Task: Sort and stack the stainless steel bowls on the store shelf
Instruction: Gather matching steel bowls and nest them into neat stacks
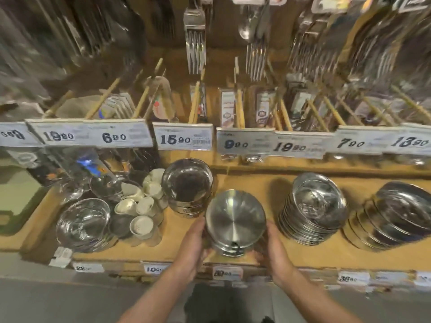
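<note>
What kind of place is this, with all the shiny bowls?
Most likely a shop's kitchenware aisle. Price tags line the shelf edges, packaged forks hang above, and stacks of steel bowls sit on display while a person's two hands hold one stack.

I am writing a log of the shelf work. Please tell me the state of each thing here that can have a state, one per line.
Held bowls: small stack, gripped from both sides, at the shelf front.
Left hand: grips the stack's left side.
Right hand: grips the stack's right side.
Deep bowls: stacked, upright, just behind.
Flat bowls: tall stack, leaning.
Far-right bowls: stack leaning strongly.
Left bowls: stacked upright.
White cups: loose, jumbled.
</note>
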Tool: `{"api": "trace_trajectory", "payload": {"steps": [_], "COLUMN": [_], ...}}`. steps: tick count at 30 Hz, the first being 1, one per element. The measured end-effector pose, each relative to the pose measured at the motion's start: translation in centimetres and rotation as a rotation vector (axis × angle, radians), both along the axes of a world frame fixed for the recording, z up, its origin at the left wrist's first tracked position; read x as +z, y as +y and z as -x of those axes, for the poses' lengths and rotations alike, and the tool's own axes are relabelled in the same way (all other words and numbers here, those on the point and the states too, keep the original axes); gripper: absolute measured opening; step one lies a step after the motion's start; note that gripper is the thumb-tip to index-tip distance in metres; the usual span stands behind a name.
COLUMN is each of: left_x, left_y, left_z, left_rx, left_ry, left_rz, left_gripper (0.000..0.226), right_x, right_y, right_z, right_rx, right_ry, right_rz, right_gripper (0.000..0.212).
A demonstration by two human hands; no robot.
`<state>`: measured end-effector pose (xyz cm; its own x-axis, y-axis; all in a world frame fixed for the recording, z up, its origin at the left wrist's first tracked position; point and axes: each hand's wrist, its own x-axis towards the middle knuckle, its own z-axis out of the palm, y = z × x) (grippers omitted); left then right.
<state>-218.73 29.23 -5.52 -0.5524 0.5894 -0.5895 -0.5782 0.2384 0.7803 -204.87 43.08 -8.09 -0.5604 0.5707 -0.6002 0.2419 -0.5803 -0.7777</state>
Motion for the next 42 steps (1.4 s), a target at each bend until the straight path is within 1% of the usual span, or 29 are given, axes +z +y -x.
{"api": "trace_trajectory", "payload": {"steps": [2,5,7,10,12,14,15,18,21,24,26,28,30,32,35,38,42], "left_x": [0.4,1.1,1.3,1.4,1.0,0.5,0.4,1.5,3.7,5.3,6.1,6.7,7.0,7.0,6.9,6.1,4.3], "left_y": [-0.2,-0.9,-1.8,-3.0,-2.7,-1.6,-0.9,1.7,4.8,7.9,9.9,11.8,13.4,14.4,16.7,20.6,27.0], "left_z": [0.2,0.0,-0.9,-3.7,-6.5,-9.7,-11.4,-16.8,-21.9,-27.6,-31.2,-34.7,-38.2,-39.9,-42.1,-43.1,-43.9], "left_rx": [-0.003,0.085,0.133,0.161,0.134,0.107,0.082,-0.009,-0.075,-0.209,-0.274,-0.331,-0.369,-0.377,-0.395,-0.374,-0.397], "left_ry": [0.0,-0.032,-0.019,0.04,-0.023,-0.071,-0.084,-0.084,-0.062,0.028,0.045,0.007,-0.058,-0.057,-0.013,-0.026,-0.02], "left_rz": [-0.001,-0.007,0.013,0.076,0.106,0.187,0.194,0.12,0.058,0.021,0.011,0.011,0.016,0.013,0.03,0.049,0.026], "left_gripper": [0.032,0.032,0.032,0.028,0.02,0.02,0.021,0.025,0.023,0.018,0.022,0.029,0.035,0.038,0.03,0.024,0.026], "right_x": [0.3,1.2,1.8,3.0,4.0,4.9,5.2,5.8,6.7,7.6,8.0,8.1,7.7,7.4,6.6,5.7,4.7], "right_y": [-0.5,-0.9,-0.8,-0.3,0.0,0.3,0.5,1.5,2.7,3.8,4.6,5.5,6.4,7.1,9.4,12.5,18.2], "right_z": [0.2,-0.3,-1.8,-5.3,-8.5,-12.0,-13.9,-20.1,-27.0,-34.3,-38.8,-43.1,-46.9,-48.6,-51.1,-52.3,-52.9], "right_rx": [-0.035,-0.041,-0.049,-0.09,-0.118,-0.141,-0.161,-0.265,-0.357,-0.436,-0.504,-0.582,-0.605,-0.627,-0.66,-0.66,-0.633], "right_ry": [0.003,-0.001,-0.018,-0.02,-0.039,-0.053,-0.054,-0.05,-0.028,-0.019,-0.025,-0.039,-0.047,-0.039,-0.008,0.009,-0.013], "right_rz": [0.027,0.041,0.032,0.007,-0.03,-0.062,-0.068,-0.056,-0.028,-0.032,-0.054,-0.055,-0.055,-0.045,-0.035,-0.03,-0.025], "right_gripper": [0.035,0.04,0.038,0.038,0.04,0.041,0.041,0.036,0.034,0.033,0.031,0.029,0.031,0.031,0.03,0.028,0.028]}}
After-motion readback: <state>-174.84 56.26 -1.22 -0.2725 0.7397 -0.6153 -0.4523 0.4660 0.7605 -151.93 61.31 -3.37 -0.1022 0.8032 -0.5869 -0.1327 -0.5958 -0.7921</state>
